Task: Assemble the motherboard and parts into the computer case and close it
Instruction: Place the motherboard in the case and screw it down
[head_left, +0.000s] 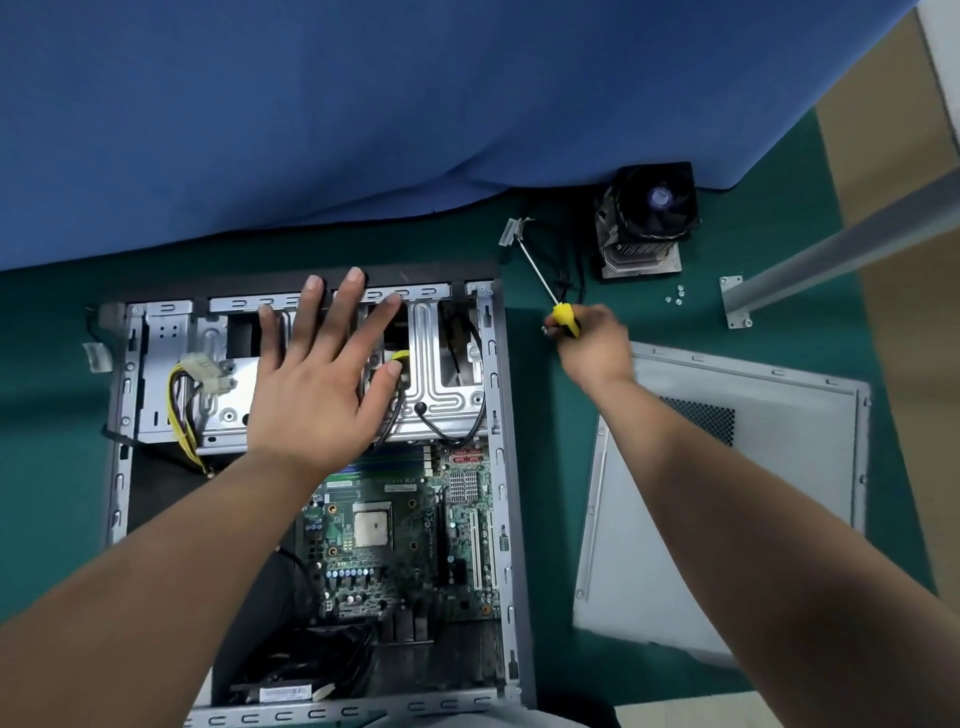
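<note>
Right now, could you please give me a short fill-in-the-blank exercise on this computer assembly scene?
1. The right hand grips a ____ with a yellow handle.
2. The left hand hovers with fingers ____ over the open case.
3. The CPU cooler stands ____ the case.

Missing words: screwdriver; spread; outside

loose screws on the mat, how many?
4 visible. A small cluster of screws lies on the green mat, between the cooler and the bracket. The right hand may hide more near the screwdriver.
</note>
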